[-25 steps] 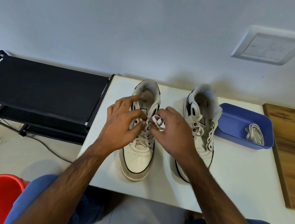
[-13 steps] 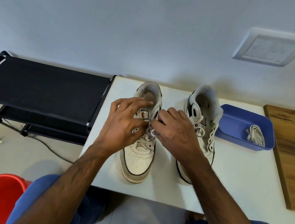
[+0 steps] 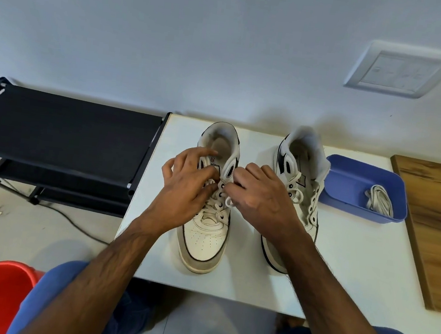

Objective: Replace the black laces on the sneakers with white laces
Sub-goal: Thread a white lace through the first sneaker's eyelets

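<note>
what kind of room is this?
Likely a home room, maybe an entryway: a plain wall with a switch plate, a black rack like a shoe rack, and a small white table on a tiled floor.

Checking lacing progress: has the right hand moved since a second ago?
Yes. The right hand has shifted slightly toward the left sneaker, its fingertips now at the upper eyelets, pinching the white lace.
</note>
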A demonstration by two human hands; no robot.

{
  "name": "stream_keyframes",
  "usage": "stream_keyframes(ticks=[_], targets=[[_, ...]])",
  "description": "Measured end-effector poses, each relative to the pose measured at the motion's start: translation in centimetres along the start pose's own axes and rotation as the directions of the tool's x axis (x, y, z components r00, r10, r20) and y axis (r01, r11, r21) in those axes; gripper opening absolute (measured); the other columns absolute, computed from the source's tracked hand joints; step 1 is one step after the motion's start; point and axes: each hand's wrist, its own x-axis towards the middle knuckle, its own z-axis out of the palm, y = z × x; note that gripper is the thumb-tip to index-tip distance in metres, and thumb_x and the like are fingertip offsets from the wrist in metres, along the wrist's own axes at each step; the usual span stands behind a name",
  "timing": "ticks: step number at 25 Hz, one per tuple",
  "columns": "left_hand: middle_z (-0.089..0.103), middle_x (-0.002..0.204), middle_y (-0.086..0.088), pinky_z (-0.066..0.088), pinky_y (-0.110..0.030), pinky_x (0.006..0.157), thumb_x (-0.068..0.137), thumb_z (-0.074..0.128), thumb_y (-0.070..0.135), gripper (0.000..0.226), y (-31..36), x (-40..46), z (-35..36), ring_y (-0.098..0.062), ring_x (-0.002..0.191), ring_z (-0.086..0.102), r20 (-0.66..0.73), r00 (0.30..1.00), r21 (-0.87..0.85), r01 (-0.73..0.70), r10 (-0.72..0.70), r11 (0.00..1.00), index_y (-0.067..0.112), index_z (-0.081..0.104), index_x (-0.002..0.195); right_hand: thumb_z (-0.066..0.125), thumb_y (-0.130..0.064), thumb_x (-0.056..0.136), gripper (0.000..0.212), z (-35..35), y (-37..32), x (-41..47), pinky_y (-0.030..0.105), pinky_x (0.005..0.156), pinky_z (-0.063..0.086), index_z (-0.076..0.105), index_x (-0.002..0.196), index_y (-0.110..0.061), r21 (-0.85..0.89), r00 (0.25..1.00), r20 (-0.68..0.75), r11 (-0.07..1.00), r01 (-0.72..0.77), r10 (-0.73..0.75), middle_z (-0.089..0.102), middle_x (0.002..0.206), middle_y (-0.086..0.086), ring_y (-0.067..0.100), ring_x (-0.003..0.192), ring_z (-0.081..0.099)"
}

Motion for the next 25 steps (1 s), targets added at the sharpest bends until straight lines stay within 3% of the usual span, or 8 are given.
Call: stream_keyframes(ticks=[4, 8, 14, 18, 21, 25], targets=[[0.038, 0.149, 0.004, 0.019, -0.046, 0.111, 0.093, 0.068, 0.025, 0.008, 0.2, 0.0, -0.3, -0.019, 0.140, 0.024, -0.014, 1.000, 0.032, -0.006, 0.006, 0.999, 0.027, 0.065, 0.101, 0.069, -0.014, 0.081, 0.009, 0.3, 0.0, -0.2, 0.036, 0.067, 0.041, 0.067, 0.090, -0.013, 0.140, 0.984, 0.071, 0.975, -0.171, 0.162, 0.056, 0.083, 0.003, 0.022, 0.078, 0.048], [0.046, 0.144, 0.003, 0.018, -0.041, 0.108, 0.085, 0.074, 0.032, 0.009, 0.1, 0.0, -0.8, -0.019, 0.136, 0.031, -0.081, 0.996, 0.032, -0.029, 0.031, 0.999, 0.029, 0.069, 0.092, 0.076, -0.029, 0.085, 0.014, 0.5, 0.7, -0.5, 0.038, 0.073, 0.042, 0.070, 0.095, -0.022, 0.396, 0.909, 0.207, 0.818, -0.416, 0.362, 0.044, 0.085, -0.013, 0.011, 0.082, 0.045], [0.050, 0.142, 0.003, 0.018, -0.038, 0.105, 0.083, 0.075, 0.031, 0.013, 0.0, 0.0, -0.5, -0.019, 0.134, 0.037, -0.104, 0.993, 0.015, -0.060, 0.062, 0.998, 0.028, 0.069, 0.094, 0.078, -0.026, 0.084, 0.015, 0.4, 0.1, 0.1, 0.041, 0.077, 0.043, 0.067, 0.094, -0.023, 0.400, 0.875, 0.265, 0.780, -0.481, 0.404, 0.043, 0.086, -0.015, 0.010, 0.083, 0.045], [0.049, 0.144, 0.012, 0.023, -0.044, 0.110, 0.089, 0.062, 0.035, 0.029, 0.0, 0.2, -0.8, -0.010, 0.137, 0.038, -0.103, 0.993, -0.132, -0.062, 0.048, 0.989, 0.029, 0.059, 0.117, 0.077, -0.032, 0.086, 0.015, 0.0, 0.4, 0.3, 0.038, 0.076, 0.042, 0.068, 0.095, -0.023, 0.454, 0.827, 0.336, 0.692, -0.561, 0.450, 0.044, 0.080, -0.018, 0.009, 0.083, 0.046], [0.045, 0.149, 0.014, 0.016, -0.051, 0.116, 0.091, 0.060, 0.043, 0.045, -0.1, 0.1, -0.6, -0.010, 0.148, 0.028, -0.023, 0.991, -0.065, -0.131, 0.130, 0.989, 0.034, 0.052, 0.134, 0.074, -0.037, 0.089, 0.018, -0.4, 0.5, 0.6, 0.038, 0.078, 0.040, 0.069, 0.100, -0.024, 0.398, 0.812, 0.396, 0.717, -0.572, 0.428, 0.041, 0.079, -0.020, 0.011, 0.086, 0.047], [0.048, 0.148, 0.015, 0.013, -0.055, 0.118, 0.085, 0.073, 0.039, 0.056, -0.1, 0.2, -0.5, -0.009, 0.151, 0.021, 0.006, 0.995, -0.023, -0.104, 0.104, 0.994, 0.035, 0.049, 0.135, 0.071, -0.035, 0.092, 0.013, -1.1, 0.9, 0.8, 0.036, 0.083, 0.036, 0.071, 0.100, -0.025, 0.344, 0.805, 0.408, 0.744, -0.573, 0.431, 0.044, 0.083, -0.016, 0.011, 0.090, 0.047]])
